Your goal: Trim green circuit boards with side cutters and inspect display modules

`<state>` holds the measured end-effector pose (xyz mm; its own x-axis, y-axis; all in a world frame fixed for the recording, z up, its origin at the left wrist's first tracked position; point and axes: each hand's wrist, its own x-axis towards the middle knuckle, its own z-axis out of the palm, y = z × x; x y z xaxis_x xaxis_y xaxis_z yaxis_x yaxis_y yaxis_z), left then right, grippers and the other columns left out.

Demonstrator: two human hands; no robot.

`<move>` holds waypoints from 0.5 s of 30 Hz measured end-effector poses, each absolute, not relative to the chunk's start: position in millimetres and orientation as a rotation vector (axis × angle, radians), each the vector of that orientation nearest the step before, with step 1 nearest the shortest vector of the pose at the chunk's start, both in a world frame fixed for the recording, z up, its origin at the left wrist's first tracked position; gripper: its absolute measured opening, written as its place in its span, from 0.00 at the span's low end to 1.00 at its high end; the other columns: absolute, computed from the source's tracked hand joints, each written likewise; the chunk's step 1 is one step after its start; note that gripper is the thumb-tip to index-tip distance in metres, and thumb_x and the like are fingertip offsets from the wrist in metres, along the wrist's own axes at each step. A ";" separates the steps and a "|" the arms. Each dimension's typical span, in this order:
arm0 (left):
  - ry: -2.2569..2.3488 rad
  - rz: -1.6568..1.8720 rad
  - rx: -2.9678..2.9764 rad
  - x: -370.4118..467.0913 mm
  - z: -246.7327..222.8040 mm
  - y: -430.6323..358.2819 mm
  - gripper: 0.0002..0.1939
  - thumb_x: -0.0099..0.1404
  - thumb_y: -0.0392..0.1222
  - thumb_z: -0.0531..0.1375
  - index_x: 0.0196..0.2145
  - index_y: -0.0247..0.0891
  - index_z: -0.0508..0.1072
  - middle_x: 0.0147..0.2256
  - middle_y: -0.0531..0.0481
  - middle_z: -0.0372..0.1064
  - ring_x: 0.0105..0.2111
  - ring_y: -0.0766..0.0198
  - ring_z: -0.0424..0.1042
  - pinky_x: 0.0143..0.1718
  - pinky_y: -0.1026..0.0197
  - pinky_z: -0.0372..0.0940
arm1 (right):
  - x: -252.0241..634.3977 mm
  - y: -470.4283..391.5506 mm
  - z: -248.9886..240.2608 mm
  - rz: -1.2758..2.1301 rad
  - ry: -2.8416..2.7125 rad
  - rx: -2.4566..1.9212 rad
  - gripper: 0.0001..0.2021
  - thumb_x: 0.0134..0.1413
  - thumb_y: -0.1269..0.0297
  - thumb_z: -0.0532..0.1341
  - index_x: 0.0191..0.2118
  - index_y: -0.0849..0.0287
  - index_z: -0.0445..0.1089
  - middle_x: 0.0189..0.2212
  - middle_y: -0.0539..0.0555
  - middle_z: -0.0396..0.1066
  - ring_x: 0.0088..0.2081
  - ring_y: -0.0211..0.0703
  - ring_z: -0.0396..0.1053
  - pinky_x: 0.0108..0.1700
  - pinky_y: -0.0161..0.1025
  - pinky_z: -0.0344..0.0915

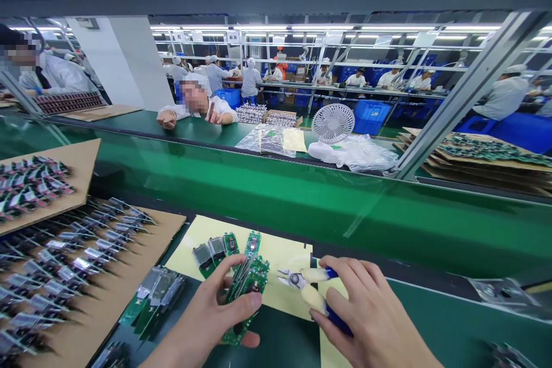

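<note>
My left hand [219, 305] is wrapped round a stack of green circuit boards [261, 270], held on edge above the mat. In my right hand [362, 305] are side cutters [314, 294] with cream and blue handles, their jaws parted and pointing left at the boards, a short gap away. Behind the held stack, several more circuit boards [230, 242] lie on yellow paper [284, 241], some with grey display screens [202, 254]. Left of my left wrist, another small pile of boards with screens [157, 290] rests on the green mat.
Cardboard sheets [168, 221] at left carry rows of boards with screens. A green belt [276, 184] runs across in front. Beyond it are a white fan [333, 123], plastic bags [371, 152], stacked cardboard trays [483, 161] and a seated person [200, 98]. A metal post [457, 103] slants at right.
</note>
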<state>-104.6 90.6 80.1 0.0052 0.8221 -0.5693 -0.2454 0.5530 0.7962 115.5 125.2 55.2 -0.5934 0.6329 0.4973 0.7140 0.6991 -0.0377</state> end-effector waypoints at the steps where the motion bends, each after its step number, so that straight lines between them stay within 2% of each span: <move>1: 1.300 0.903 0.519 -102.9 83.3 91.4 0.42 0.41 0.51 0.69 0.50 0.41 0.55 0.42 0.42 0.57 0.43 0.47 0.63 0.32 0.51 0.71 | 114.7 121.8 56.0 -0.184 -2.389 -1.010 0.13 0.55 0.63 0.52 0.23 0.58 0.64 0.40 0.59 0.67 0.40 0.51 0.62 0.39 0.48 0.57; 3: 1.283 0.886 0.476 -100.0 87.7 92.3 0.42 0.41 0.51 0.69 0.50 0.42 0.54 0.43 0.41 0.56 0.47 0.45 0.60 0.32 0.53 0.71 | 112.4 117.0 56.0 -0.153 -2.348 -0.983 0.15 0.58 0.62 0.49 0.23 0.59 0.62 0.38 0.60 0.66 0.39 0.51 0.62 0.38 0.47 0.58; 6: 1.266 0.886 0.491 -97.1 88.4 92.0 0.41 0.42 0.51 0.68 0.51 0.42 0.53 0.43 0.41 0.56 0.49 0.44 0.58 0.32 0.53 0.71 | 109.0 114.5 54.2 -0.141 -2.307 -0.975 0.14 0.58 0.63 0.49 0.23 0.60 0.61 0.38 0.60 0.65 0.38 0.51 0.61 0.37 0.46 0.57; 11: 1.273 0.888 0.535 -94.4 83.7 90.4 0.41 0.44 0.50 0.67 0.51 0.40 0.52 0.41 0.41 0.56 0.48 0.45 0.58 0.32 0.53 0.70 | 105.0 115.0 50.6 -0.131 -2.278 -0.955 0.13 0.58 0.64 0.49 0.24 0.59 0.62 0.36 0.60 0.64 0.37 0.50 0.60 0.36 0.46 0.57; 15: 1.286 0.894 0.539 -93.5 82.0 91.7 0.41 0.43 0.49 0.68 0.51 0.40 0.52 0.43 0.40 0.54 0.47 0.45 0.59 0.31 0.53 0.71 | 105.0 116.3 43.9 -0.182 -2.257 -0.956 0.14 0.58 0.64 0.48 0.25 0.59 0.62 0.33 0.58 0.64 0.35 0.49 0.60 0.34 0.45 0.57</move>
